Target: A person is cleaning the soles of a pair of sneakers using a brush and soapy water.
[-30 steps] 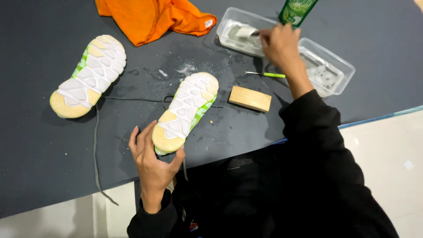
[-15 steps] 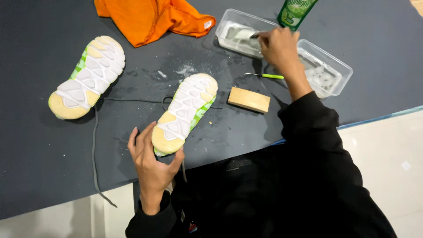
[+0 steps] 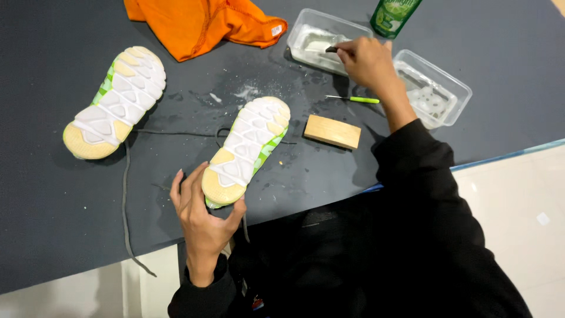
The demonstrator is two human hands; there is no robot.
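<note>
A shoe (image 3: 247, 150) lies sole up on the dark mat, white tread with a yellowish heel and green sides. My left hand (image 3: 200, 215) grips its heel end near the table's front edge. My right hand (image 3: 368, 62) reaches to a clear plastic tub (image 3: 306, 35) with whitish liquid and pinches a small dark tool whose tip is over the tub. A second shoe (image 3: 115, 100) of the same kind lies sole up at the left, untouched.
An orange cloth (image 3: 200, 20) lies at the back. A wooden block (image 3: 332, 131) and a thin green-handled pick (image 3: 356, 99) sit between the shoe and a second clear tub (image 3: 456, 88). A green bottle (image 3: 393, 15) stands behind. A grey lace (image 3: 125, 206) trails off the mat.
My right hand has shifted slightly over the tub. The left hand and both shoes are where they were.
</note>
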